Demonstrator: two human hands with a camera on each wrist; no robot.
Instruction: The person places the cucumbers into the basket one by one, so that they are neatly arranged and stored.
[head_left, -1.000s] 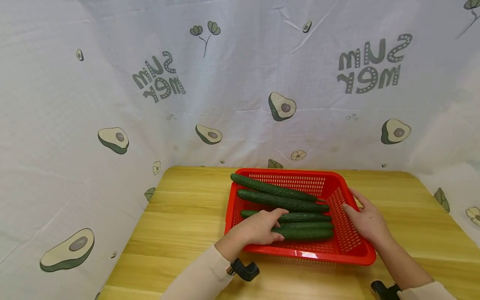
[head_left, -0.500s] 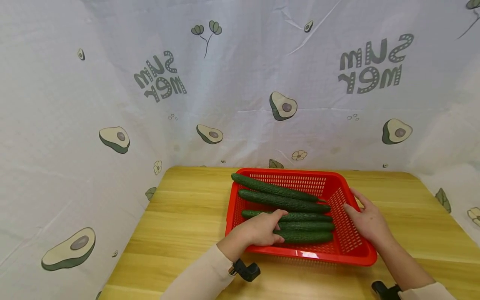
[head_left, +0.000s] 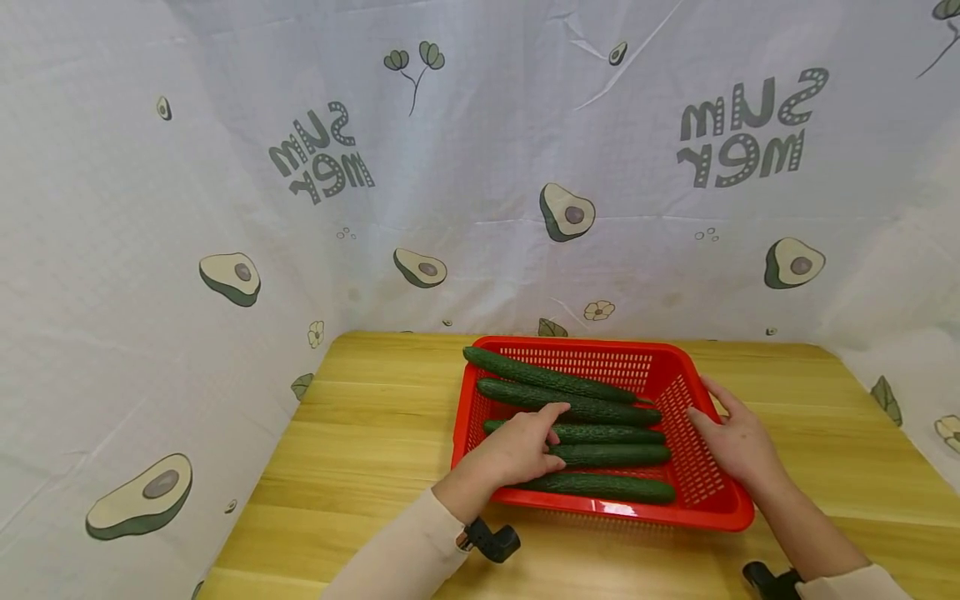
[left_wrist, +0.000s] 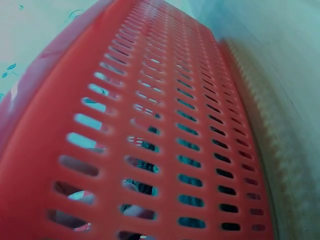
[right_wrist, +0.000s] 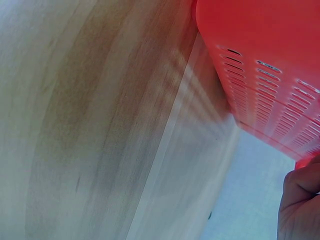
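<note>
Inside a red plastic basket (head_left: 600, 506) lie several long dark green cucumbers, roughly parallel. My left hand (head_left: 510, 450) reaches over the left part of them, thumb and index finger spread apart. Its thumb touches the second cucumber from the front (head_left: 615, 455), and the index finger extends over the middle cucumber (head_left: 615, 434) toward the one behind. The hand's other fingers are hidden below it. My right hand (head_left: 742, 442) grips the basket's right rim, thumb on the inside. In the right wrist view, part of that hand (right_wrist: 301, 200) shows at the basket's end.
The basket stands on a wood-grain table (head_left: 360, 417). A white cloth (head_left: 480, 167) printed with avocados hangs behind the table and along both sides. Each wrist wears a black camera mount, such as the left one (head_left: 491, 542).
The front cucumber has shifted toward the basket's near side, leaving a gap behind it. My left hand has moved slightly back and its thumb has left that cucumber. The right hand stays put.
</note>
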